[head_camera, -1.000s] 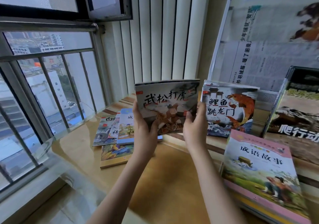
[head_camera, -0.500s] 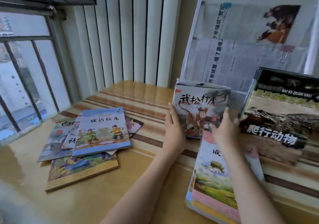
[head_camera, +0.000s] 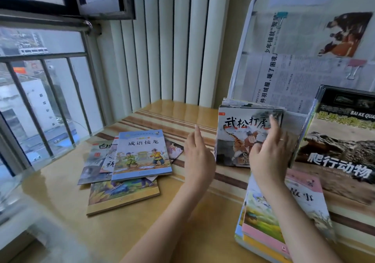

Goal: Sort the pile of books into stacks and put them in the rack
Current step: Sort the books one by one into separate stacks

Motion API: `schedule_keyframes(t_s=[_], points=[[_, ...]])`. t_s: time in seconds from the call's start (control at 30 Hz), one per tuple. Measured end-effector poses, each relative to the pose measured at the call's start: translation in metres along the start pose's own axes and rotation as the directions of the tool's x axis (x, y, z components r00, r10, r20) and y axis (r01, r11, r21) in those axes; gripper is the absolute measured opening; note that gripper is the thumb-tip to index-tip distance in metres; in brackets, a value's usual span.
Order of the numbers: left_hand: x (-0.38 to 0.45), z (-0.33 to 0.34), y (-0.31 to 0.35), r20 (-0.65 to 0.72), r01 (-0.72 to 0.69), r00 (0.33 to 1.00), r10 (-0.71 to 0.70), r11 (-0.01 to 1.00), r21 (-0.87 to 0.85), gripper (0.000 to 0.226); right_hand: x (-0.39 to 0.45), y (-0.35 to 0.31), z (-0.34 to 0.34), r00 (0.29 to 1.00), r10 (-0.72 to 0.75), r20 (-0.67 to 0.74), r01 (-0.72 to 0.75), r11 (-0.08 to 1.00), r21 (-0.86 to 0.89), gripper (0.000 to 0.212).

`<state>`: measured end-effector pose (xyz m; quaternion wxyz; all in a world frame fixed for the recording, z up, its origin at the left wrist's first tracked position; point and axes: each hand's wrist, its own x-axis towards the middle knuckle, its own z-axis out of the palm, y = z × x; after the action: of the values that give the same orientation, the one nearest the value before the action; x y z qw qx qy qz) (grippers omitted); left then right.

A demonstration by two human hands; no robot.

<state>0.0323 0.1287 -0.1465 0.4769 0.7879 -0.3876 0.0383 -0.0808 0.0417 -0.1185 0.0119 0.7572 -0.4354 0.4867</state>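
Head view, looking down across a yellow striped tabletop [head_camera: 142, 222] by a barred window [head_camera: 40, 90]. We note the tiger-cover book [head_camera: 243, 137] standing upright at the front of a thin stack in the white wire rack [head_camera: 239, 60], which is lined with newspaper [head_camera: 304, 76]. Just right of it in the rack stands a larger reptile book [head_camera: 341, 141], dark-covered, leaning back.

Our right hand [head_camera: 269, 157] lies over the tiger cover's right part, fingers [head_camera: 273, 125] straight and loosely spread, the tips at or near the cover; we cannot tell if they press it. Our left hand [head_camera: 198, 155] hangs just left of that book, fingers straight and together, holding nothing, apart from the cover's left edge.

Left of the left hand, a loose pile lies flat on the tabletop: a blue-covered book [head_camera: 142, 155] on top, a grey-covered book [head_camera: 93, 165] poking out to the left, an orange-edged book [head_camera: 121, 198] underneath toward us, others between them only partly seen.

Near right, under the right forearm, a second flat stack sits on the tabletop in front of the rack, topped by a pink-bordered book [head_camera: 308, 198]; yellow and pink edges show below it.

Behind the tabletop, white vertical blinds [head_camera: 172, 39] cover the wall. Pink and teal binder clips hold the newspaper to the rack.
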Motion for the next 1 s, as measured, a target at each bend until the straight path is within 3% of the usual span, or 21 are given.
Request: schedule_keyframes(t_s=[0.07,0.13,0.2,0.27,0.33,0.4,0.5,0.6,0.7,0.77,0.9,1.0], points=[[0.005,-0.039,-0.020,-0.184,-0.026,0.982,0.051,0.991,0.135,0.061,-0.009,-0.025,-0.001,0.993,-0.106,0.061,0.097,0.986,0.136,0.051],[0.015,-0.076,-0.048,-0.291,0.078,0.957,0.003,0.960,0.268,0.050,-0.021,-0.058,0.000,0.966,-0.187,0.176,0.138,0.956,0.258,0.040],[0.024,-0.107,-0.081,-0.258,0.272,0.950,-0.175,0.871,0.409,0.047,-0.036,-0.096,0.006,0.913,-0.222,0.341,0.089,0.927,0.365,0.033],[0.025,-0.123,-0.114,-0.144,0.396,0.915,-0.376,0.772,0.498,0.053,-0.052,-0.125,0.025,0.789,-0.206,0.578,-0.034,0.926,0.376,0.034],[0.014,-0.125,-0.130,-0.033,0.339,0.922,-0.386,0.761,0.553,0.055,-0.071,-0.145,0.049,0.629,-0.161,0.760,-0.164,0.929,0.333,0.044],[0.000,-0.122,-0.130,-0.058,0.296,0.952,-0.300,0.856,0.425,0.043,-0.092,-0.154,0.068,0.575,-0.115,0.810,-0.223,0.931,0.290,0.054],[-0.009,-0.127,-0.123,-0.161,0.325,0.937,-0.311,0.943,0.068,0.045,-0.105,-0.154,0.071,0.702,-0.060,0.710,-0.246,0.915,0.321,0.049],[-0.012,-0.128,-0.110,-0.197,0.301,0.917,-0.348,0.925,-0.231,0.050,-0.094,-0.148,0.062,0.757,0.061,0.650,-0.442,0.781,0.441,0.042],[-0.016,-0.126,-0.082,-0.162,0.262,0.904,-0.396,0.811,-0.522,0.053,-0.078,-0.142,0.045,0.753,0.210,0.623,-0.581,0.655,0.482,0.037],[-0.019,-0.126,-0.066,-0.110,0.223,0.913,-0.394,0.705,-0.673,0.055,-0.069,-0.135,0.028,0.783,0.251,0.569,-0.586,0.606,0.538,0.033],[-0.029,-0.123,-0.029,0.005,0.209,0.937,-0.348,0.550,-0.808,0.053,-0.053,-0.115,-0.027,0.894,0.167,0.416,-0.405,0.699,0.589,0.037],[-0.040,-0.111,0.013,0.169,0.263,0.947,-0.273,0.356,-0.897,0.052,-0.042,-0.082,-0.071,0.919,0.146,0.367,-0.347,0.742,0.574,0.042]])
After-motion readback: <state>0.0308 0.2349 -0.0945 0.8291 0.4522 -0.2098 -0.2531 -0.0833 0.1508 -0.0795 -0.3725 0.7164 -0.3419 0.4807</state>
